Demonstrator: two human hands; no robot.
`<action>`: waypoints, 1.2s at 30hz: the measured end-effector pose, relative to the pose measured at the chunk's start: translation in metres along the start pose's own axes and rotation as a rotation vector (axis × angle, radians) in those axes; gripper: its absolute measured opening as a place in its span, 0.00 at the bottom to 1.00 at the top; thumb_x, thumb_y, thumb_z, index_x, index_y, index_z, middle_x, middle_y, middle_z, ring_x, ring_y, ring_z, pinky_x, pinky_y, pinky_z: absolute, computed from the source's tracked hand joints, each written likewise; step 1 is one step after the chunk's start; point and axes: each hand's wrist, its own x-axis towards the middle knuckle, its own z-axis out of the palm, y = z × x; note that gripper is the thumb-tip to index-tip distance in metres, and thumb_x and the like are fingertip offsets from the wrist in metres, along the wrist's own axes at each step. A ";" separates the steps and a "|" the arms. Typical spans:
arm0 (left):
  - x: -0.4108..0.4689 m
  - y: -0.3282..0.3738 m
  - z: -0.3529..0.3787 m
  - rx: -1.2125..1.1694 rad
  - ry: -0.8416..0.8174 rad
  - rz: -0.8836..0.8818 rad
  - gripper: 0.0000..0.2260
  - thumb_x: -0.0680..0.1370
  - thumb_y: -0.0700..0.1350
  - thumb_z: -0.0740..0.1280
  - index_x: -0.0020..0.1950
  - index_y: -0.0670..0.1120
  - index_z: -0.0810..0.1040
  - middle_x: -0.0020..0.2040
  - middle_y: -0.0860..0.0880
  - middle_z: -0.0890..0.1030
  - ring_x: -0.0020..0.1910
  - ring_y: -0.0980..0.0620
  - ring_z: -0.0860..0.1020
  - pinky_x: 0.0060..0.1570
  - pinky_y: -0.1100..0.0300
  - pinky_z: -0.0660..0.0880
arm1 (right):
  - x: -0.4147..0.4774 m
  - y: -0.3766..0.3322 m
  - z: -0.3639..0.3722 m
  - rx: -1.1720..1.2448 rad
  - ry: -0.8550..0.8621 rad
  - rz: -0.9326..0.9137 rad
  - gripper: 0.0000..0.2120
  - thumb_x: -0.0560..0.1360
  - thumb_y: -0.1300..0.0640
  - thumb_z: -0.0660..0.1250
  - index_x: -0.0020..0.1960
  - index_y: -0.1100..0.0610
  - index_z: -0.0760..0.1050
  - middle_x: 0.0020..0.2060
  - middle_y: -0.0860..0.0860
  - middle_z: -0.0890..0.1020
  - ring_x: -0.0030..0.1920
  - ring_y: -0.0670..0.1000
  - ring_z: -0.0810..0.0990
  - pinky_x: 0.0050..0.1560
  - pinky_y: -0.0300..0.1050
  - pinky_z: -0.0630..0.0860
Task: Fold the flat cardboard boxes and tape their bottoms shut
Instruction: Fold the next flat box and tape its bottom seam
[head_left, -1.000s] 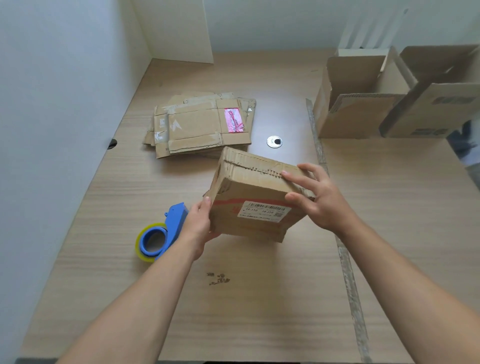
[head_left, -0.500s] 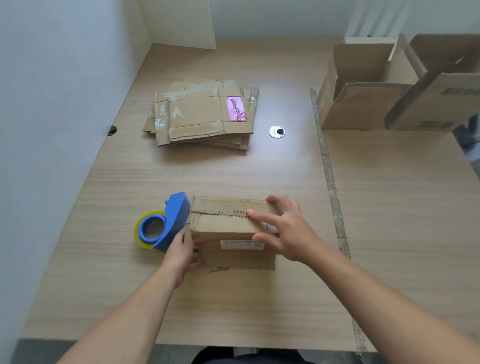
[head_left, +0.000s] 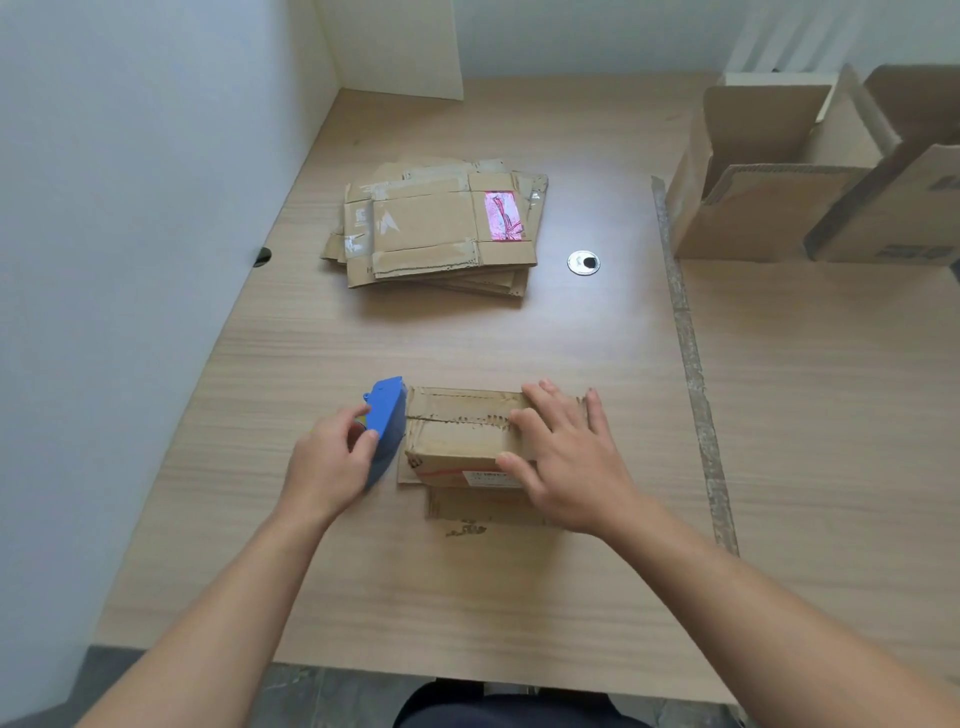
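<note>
Far to the left of the folded box (head_left: 462, 434), a dark notch (head_left: 262, 256) cuts into the table (head_left: 467, 597) edge at the wall. Just left of the box, the left hand (head_left: 332, 460) grasps the blue tape dispenser (head_left: 387, 418), thumb and fingers curled round its body. The hand hides the tape roll almost entirely. The dispenser's blue head stands right against the box's left end; I cannot tell whether they touch.

Well beyond the box lies the stack of flat boxes (head_left: 441, 228), with old tape and a pink label on the top sheet. The lower sheets show only as edges.

The folded box sits on the table in front of the person, its ragged seam facing up. A cardboard flap (head_left: 483, 505) pokes out from under its near side, with small crumbs (head_left: 466, 529) beside that. A white label (head_left: 485, 477) on the near face is partly covered and unreadable.

The right hand (head_left: 563, 457) lies flat on the right half of the box, fingers straight and spread, and hides that end.

Beyond the box to the right sits a round metal grommet (head_left: 583, 262). Further right, a grey strip (head_left: 688, 353) runs along the table. Far right and beyond stand two open boxes (head_left: 753, 208), the outer one cut off by the frame.
</note>
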 end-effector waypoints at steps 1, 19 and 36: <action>0.004 -0.001 -0.001 0.077 -0.030 -0.004 0.21 0.79 0.45 0.66 0.73 0.48 0.71 0.58 0.45 0.80 0.60 0.44 0.75 0.58 0.53 0.70 | 0.000 -0.001 0.001 -0.003 0.024 0.012 0.23 0.80 0.37 0.53 0.71 0.46 0.63 0.78 0.48 0.57 0.79 0.50 0.48 0.76 0.60 0.37; 0.038 -0.010 0.038 0.183 -0.164 -0.203 0.35 0.76 0.47 0.62 0.78 0.56 0.45 0.43 0.45 0.75 0.37 0.45 0.73 0.36 0.54 0.68 | 0.000 -0.001 0.001 -0.030 0.126 0.021 0.22 0.75 0.37 0.66 0.65 0.44 0.78 0.67 0.56 0.72 0.67 0.60 0.72 0.74 0.66 0.53; -0.005 0.066 -0.067 0.387 -0.229 0.739 0.34 0.77 0.53 0.70 0.73 0.69 0.52 0.62 0.55 0.78 0.45 0.46 0.77 0.40 0.54 0.74 | 0.003 0.013 0.008 0.374 0.261 0.002 0.16 0.74 0.50 0.72 0.60 0.54 0.79 0.65 0.50 0.77 0.67 0.52 0.73 0.75 0.49 0.45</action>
